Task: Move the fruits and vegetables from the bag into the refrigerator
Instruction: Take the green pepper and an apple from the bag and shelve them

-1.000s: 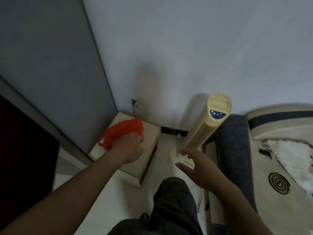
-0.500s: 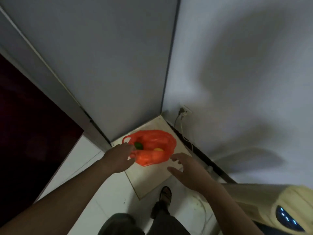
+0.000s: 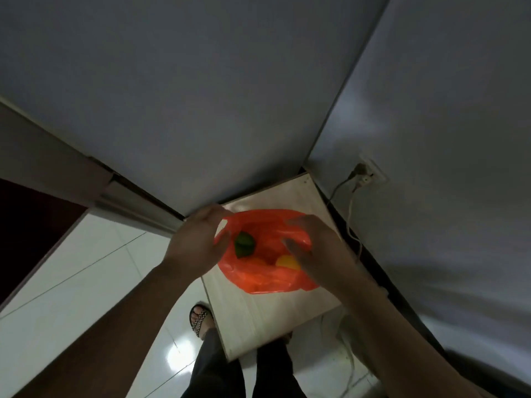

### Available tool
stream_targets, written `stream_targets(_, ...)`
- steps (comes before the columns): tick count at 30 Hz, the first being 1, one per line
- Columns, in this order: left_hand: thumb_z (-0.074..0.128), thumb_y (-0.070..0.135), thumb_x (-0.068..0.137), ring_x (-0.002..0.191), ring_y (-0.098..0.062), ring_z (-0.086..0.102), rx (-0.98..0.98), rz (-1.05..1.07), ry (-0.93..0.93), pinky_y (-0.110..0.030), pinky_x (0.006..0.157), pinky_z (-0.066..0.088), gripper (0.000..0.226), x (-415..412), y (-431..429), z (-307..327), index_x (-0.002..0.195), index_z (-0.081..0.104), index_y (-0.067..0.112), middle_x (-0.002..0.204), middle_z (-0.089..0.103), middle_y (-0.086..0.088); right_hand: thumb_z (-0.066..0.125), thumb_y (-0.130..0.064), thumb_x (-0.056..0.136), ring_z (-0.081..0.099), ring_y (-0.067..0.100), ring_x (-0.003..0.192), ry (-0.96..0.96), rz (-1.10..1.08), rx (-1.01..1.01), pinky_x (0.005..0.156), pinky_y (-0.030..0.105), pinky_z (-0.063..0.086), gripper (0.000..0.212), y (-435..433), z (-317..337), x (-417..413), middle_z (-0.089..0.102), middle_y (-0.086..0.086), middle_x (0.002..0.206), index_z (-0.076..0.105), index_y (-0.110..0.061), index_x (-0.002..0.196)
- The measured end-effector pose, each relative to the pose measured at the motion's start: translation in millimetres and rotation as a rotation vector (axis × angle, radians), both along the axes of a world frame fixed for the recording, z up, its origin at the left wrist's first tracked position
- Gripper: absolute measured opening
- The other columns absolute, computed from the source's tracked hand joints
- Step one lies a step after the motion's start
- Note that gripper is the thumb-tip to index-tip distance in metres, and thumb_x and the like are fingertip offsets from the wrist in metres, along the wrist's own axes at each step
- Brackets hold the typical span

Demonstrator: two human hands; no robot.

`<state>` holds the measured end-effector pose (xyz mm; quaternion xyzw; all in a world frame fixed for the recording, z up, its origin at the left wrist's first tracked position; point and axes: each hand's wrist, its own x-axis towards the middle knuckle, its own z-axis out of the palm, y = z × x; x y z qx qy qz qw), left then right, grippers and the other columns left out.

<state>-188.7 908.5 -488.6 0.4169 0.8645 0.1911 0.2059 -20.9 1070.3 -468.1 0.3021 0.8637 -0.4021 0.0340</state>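
An orange plastic bag (image 3: 267, 278) lies open on a small pale wooden cabinet (image 3: 275, 317). Inside it I see a green vegetable (image 3: 244, 244) and a yellow fruit (image 3: 287, 261). My left hand (image 3: 195, 245) grips the bag's left handle at the rim. My right hand (image 3: 316, 248) holds the bag's right edge, with its fingers over the opening next to the yellow fruit. The tall grey refrigerator (image 3: 178, 110) stands shut right behind the cabinet.
A wall socket with a plug and a cable (image 3: 363, 175) sits on the wall to the right of the cabinet. White floor tiles (image 3: 71, 282) spread to the left. My sandalled foot (image 3: 201, 317) stands at the cabinet's front edge.
The view has swung left and closer to the bag. My right hand has come from beside the bag onto its right edge, and both hands have spread the bag's mouth wider.
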Motion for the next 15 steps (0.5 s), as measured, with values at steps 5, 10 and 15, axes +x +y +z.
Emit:
stream_targets(5,0.054,0.030,0.090,0.123,-0.022,0.046,-0.119,0.160,-0.155,-0.035,0.097,0.042,0.047,1,-20,-47,0.135,0.041,0.021,0.138,0.045,-0.003,0.053,-0.031,0.093,0.053,0.003,0.089,-0.018,0.130,-0.067,0.075,0.009,0.037,0.019,-27,-38,-51,0.062,-0.007,0.105,0.057,-0.025,0.110)
stream_targets(10,0.051,0.037,0.090,0.126,-0.023,0.043,-0.133,0.187,-0.313,-0.028,0.094,0.037,0.057,-3,-24,-73,0.142,0.029,0.024,0.143,0.039,-0.003,0.058,-0.033,0.090,0.053,0.012,0.108,-0.127,0.087,-0.068,0.088,0.017,0.035,0.033,-39,-88,-51,0.057,-0.002,0.118,0.053,-0.023,0.121)
stream_targets(15,0.051,0.041,0.089,0.130,-0.022,0.039,-0.197,0.192,-0.380,-0.038,0.102,0.040,0.060,-10,-35,-87,0.141,0.029,0.023,0.146,0.036,-0.003,0.063,-0.037,0.085,0.045,0.018,0.123,-0.223,0.090,-0.099,0.103,0.025,0.031,0.052,-36,-120,-59,0.051,0.000,0.132,0.044,-0.022,0.132)
